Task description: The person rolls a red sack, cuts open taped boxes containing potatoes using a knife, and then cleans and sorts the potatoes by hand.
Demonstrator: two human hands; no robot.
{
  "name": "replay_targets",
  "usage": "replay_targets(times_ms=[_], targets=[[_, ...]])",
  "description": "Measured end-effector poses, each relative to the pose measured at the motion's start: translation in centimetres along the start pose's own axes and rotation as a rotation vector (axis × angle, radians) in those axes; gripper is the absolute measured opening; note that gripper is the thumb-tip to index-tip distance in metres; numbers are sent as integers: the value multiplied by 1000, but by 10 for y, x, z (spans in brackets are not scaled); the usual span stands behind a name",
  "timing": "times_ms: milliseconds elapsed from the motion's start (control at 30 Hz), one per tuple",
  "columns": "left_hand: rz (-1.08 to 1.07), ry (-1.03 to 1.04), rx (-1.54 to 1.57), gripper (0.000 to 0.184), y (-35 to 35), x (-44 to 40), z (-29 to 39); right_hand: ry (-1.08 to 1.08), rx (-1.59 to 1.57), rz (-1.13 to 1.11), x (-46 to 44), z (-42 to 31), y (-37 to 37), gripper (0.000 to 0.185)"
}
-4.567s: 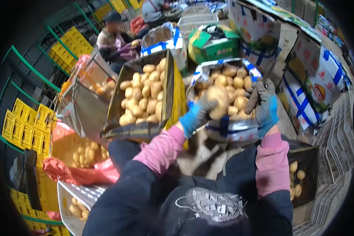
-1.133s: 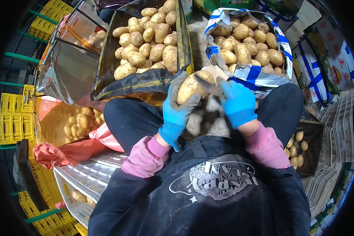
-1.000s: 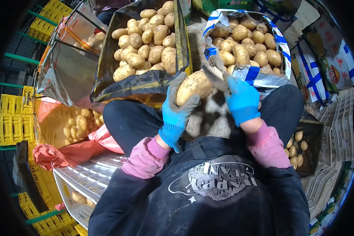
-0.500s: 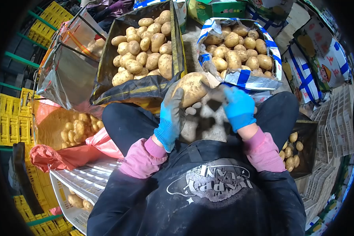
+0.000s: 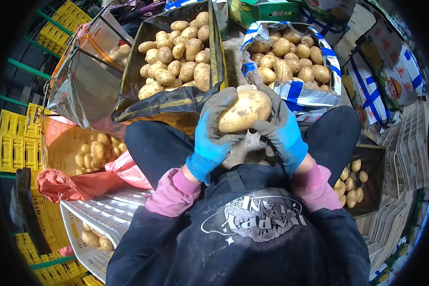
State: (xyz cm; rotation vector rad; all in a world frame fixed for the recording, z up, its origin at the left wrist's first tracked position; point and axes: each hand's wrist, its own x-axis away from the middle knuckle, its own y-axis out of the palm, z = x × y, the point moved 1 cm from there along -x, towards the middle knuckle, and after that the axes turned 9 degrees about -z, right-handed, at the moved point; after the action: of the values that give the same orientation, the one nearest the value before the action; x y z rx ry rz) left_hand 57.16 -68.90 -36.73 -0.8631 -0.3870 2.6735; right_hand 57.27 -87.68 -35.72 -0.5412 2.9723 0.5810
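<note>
A large, pale brown potato (image 5: 245, 110) with dark specks is held up in front of my lap between both gloved hands. My left hand (image 5: 211, 129), in a blue glove with a grey palm, curls around its left side. The thumb of my right hand (image 5: 283, 127) presses its lower right side, while the fingers reach behind it and are partly hidden. Beyond the hands, a black-lined box (image 5: 209, 101) heaped with potatoes stands on the left. On the right is a white carton (image 5: 331, 59) with blue tape, also full of potatoes.
An orange net sack (image 5: 57, 143) of potatoes lies at my left above a white plastic crate (image 5: 93, 221). By my right knee stands a dark box (image 5: 374, 190) holding small potatoes. Grey crates (image 5: 400, 157) line the right side; yellow crates (image 5: 14, 148) are stacked far left.
My right hand has come in from the right and closed on the potato, which my left hand was holding. The potato has shifted slightly right and down, turning in the hands.
</note>
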Motion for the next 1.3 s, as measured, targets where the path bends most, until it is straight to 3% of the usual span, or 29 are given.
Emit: replay_targets(times_ms=[100, 300, 400, 600, 900, 967, 1033, 1067, 1100, 1133, 1167, 1300], targets=[[16, -44, 24, 96, 2, 2, -1, -115, -2, 54, 2, 2, 10, 91], [30, -247, 218, 103, 11, -1, 9, -116, 169, 199, 10, -2, 20, 71], [19, -330, 355, 104, 12, 2, 10, 50, 26, 261, 13, -11, 17, 56], [55, -374, 465, 103, 8, 5, 10, 86, -60, 286, 8, -7, 17, 49], [98, -301, 185, 97, 3, 13, -2, -59, -58, 106, 5, 13, 20, 61], [69, -308, 115, 93, -2, 15, -1, 30, -16, 59, 10, 17, 14, 68], [133, -181, 129, 84, 4, 15, 2, 33, 185, 12, 9, 27, 4, 75], [142, -148, 87, 82, 6, 14, -5, -237, 679, 8, -2, 27, 5, 88], [115, -129, -42, 80, 5, 15, -5, -293, 509, 38, -5, 51, 6, 96], [110, -93, -172, 79, 6, 16, -4, -87, 499, 78, 0, 45, 12, 96], [73, -65, -179, 79, 4, 16, 3, 14, 203, 141, 1, 33, 23, 91], [38, -113, -102, 76, 6, 17, 4, 27, 107, 242, 4, 26, 20, 70]])
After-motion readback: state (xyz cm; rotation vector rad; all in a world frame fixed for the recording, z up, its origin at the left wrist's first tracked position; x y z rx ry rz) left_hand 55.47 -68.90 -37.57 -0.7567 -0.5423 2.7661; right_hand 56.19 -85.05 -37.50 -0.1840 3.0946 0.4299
